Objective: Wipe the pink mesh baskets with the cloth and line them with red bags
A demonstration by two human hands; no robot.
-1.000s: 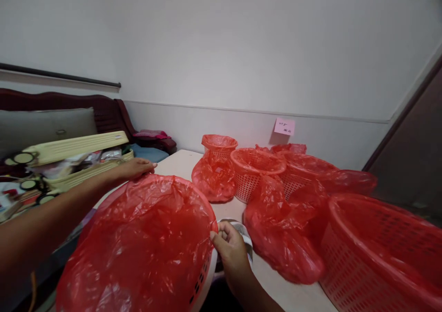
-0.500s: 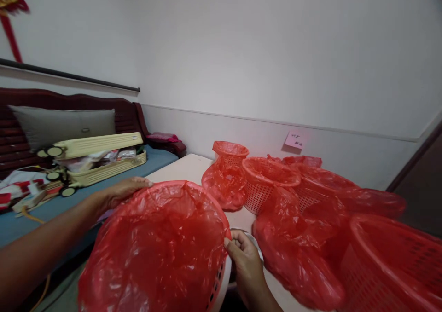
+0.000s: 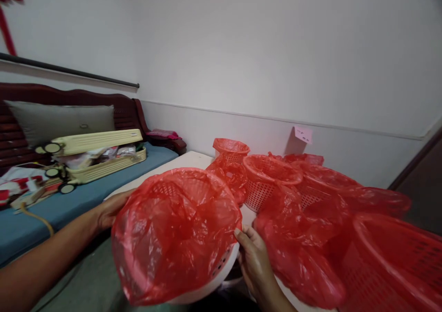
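Note:
A red plastic bag [image 3: 179,238] lines a white basket with holes [image 3: 221,275], its edge folded over much of the rim and drooping at the near left. My right hand [image 3: 255,259] grips the bag at the right side of the rim, thumb on top. On the opposite side, my left hand [image 3: 112,208] holds the bag-covered rim, its fingertips hidden behind the plastic. The basket tilts with its mouth towards me. Right of it, loose red plastic [image 3: 300,252] spills from a bag-lined basket [image 3: 258,194].
More red-lined baskets stand on the white table [image 3: 155,167], one large basket [image 3: 390,266] at the near right and a smaller one [image 3: 231,148] by the wall. A pink note [image 3: 303,134] stands behind. To the left, an open cream suitcase [image 3: 103,158] lies on a blue-covered seat [image 3: 162,155].
The lined basket has shifted slightly right and tilted, so its near edge now shows. My left hand has moved down along the left side; my right hand still grips the right rim.

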